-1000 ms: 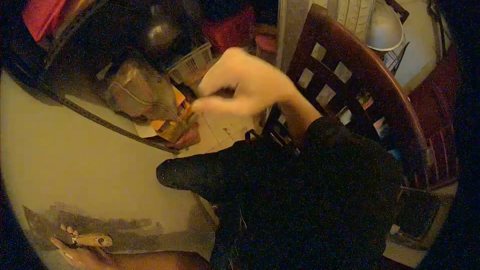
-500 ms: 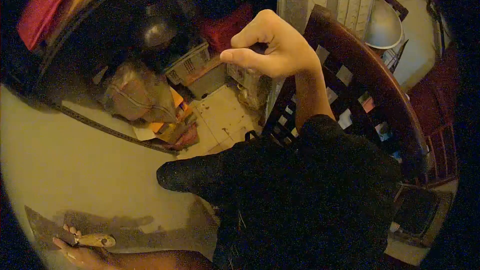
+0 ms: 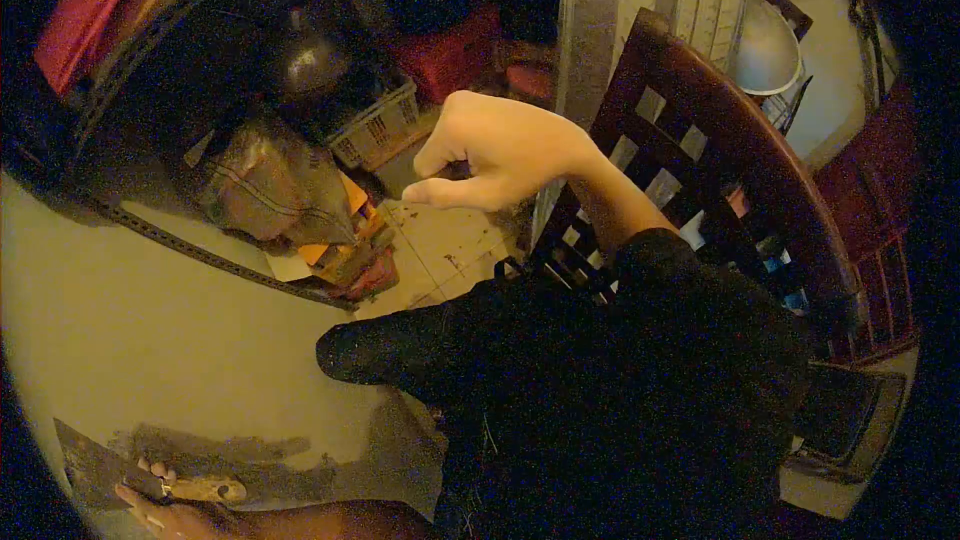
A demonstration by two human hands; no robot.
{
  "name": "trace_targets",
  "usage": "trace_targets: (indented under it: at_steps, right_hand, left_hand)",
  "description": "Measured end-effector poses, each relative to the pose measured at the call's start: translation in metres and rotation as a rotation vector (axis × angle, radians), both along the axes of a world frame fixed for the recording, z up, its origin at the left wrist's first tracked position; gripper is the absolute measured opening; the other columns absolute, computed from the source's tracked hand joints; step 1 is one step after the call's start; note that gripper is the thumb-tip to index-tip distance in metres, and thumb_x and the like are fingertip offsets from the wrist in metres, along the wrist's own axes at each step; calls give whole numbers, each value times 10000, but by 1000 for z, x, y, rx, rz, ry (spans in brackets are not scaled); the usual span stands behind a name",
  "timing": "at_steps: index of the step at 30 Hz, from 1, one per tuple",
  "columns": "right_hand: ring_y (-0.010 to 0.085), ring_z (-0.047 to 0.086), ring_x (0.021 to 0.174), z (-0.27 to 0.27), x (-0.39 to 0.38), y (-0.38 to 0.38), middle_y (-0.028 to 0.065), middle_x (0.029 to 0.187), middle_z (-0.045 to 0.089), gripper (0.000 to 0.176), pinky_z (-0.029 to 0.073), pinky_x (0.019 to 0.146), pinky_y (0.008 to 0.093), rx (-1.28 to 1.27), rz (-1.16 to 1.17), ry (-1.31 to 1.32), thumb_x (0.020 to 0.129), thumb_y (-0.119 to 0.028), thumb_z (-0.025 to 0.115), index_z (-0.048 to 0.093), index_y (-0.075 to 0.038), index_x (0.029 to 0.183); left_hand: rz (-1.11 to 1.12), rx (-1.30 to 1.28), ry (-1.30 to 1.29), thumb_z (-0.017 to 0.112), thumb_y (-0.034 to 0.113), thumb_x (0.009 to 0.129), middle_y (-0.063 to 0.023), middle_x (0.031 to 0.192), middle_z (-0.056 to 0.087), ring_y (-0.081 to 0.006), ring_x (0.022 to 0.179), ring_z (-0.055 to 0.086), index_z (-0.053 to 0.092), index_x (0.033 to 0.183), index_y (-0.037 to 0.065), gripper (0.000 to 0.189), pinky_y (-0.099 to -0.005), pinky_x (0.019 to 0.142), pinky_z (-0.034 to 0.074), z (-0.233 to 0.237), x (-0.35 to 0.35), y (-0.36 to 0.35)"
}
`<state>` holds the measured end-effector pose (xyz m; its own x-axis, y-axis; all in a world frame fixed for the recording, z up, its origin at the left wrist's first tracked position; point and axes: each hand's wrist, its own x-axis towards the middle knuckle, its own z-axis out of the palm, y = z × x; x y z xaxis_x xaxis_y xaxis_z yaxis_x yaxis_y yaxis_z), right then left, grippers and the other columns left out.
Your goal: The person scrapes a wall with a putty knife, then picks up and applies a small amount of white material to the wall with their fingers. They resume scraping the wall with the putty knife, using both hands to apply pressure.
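Observation:
My right hand [image 3: 500, 152] is held out in front of me, fingers curled into a loose fist with the thumb alongside; nothing shows in it. It hovers over the tiled floor beside a dark wooden chair back. Low at the left, my left hand [image 3: 170, 518] is wrapped around a broad-bladed tool with a wooden handle [image 3: 212, 489]. Its dark flat blade [image 3: 95, 460] reaches up and left past the fingertips. That hand is close to a pale smooth surface [image 3: 190, 340] with a darker patch on it. Part of the hand is cut off by the frame.
A lattice-backed wooden chair [image 3: 770, 130] stands at the right, near a metal bowl [image 3: 768, 52]. Under a dark-edged shelf lie a stuffed plastic bag [image 3: 265, 190], a plastic basket [image 3: 375, 130] and red cloth [image 3: 445, 60]. A black-clothed limb [image 3: 380, 348] juts leftward.
My right hand has moved down and left, still curled. My left hand and the broad-bladed tool have shifted slightly right and down.

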<state>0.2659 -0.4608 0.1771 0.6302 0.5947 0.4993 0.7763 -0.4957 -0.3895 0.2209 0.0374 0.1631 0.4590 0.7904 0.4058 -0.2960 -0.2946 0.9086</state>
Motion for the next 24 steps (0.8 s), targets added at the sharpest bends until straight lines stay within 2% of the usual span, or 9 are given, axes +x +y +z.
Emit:
trace_targets:
  at_steps: [7,19,24]
  right_hand:
    - [283,338,397,12,-10,-20,147,463,358,449,269,423,375,23,-74,-39,862,-228,605,416,-2,523]
    - [259,318,385,9,-2,-39,134,460,339,457,258,413,363,84,-52,46,865,-212,606,400,-11,510]
    - [253,311,386,7,6,-30,127,455,343,450,260,410,362,17,-44,42,872,-212,597,411,-3,520]
  left_hand:
    - [4,-17,25,514,443,917,-185,1015,635,-228,794,605,526,1197,-63,579,-327,646,511,-9,6,-4]
    - [7,14,81,512,446,917,-182,1004,635,-223,790,603,525,1197,-63,581,-321,642,510,11,14,-27]
    - [3,8,96,511,448,917,-181,1000,635,-222,789,602,524,1198,-62,582,-319,641,510,18,9,-29]
